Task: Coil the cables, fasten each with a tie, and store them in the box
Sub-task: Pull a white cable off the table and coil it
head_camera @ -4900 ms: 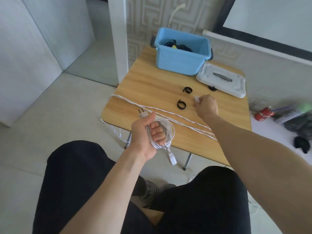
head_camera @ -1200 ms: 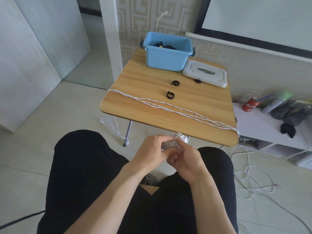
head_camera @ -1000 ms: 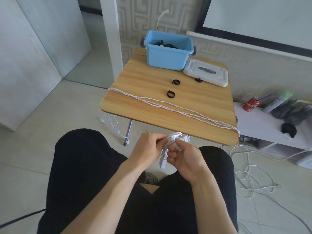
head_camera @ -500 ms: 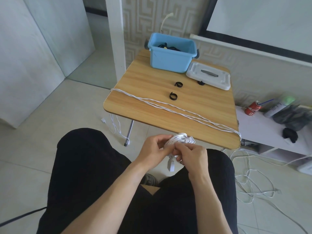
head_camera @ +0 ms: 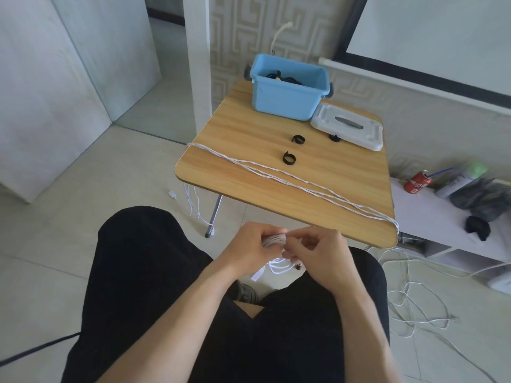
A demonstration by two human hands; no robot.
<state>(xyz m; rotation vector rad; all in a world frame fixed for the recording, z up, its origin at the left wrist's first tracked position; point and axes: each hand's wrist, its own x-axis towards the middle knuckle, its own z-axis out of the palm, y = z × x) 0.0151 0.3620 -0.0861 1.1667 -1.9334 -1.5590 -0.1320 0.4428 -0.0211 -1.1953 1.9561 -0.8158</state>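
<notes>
Above my lap, in front of the wooden table [head_camera: 249, 128], my left hand [head_camera: 250, 250] grips a coiled white cable [head_camera: 273, 240]. My right hand [head_camera: 318, 252] pinches the coil from the right; whether a tie is in its fingers is hidden. Loops and a white plug [head_camera: 255, 276] hang below the hands. More white cables [head_camera: 290, 182] lie stretched across the table. Two black ties [head_camera: 289, 158] [head_camera: 298, 139] lie on the table, a third [head_camera: 334, 138] by the white lid [head_camera: 348, 129]. The blue box [head_camera: 287, 91] at the far edge holds dark cables.
White cable ends hang off the table's left edge [head_camera: 193, 200] and lie tangled on the floor at right [head_camera: 409, 305]. A low white shelf [head_camera: 431, 217] at right carries a red can [head_camera: 417, 181] and dark items. A white pillar [head_camera: 196, 59] stands beside the table.
Over the last seconds both hands came off the table to my lap with the coil. In the last half second the hands closed tighter round it and the plug swung lower left.
</notes>
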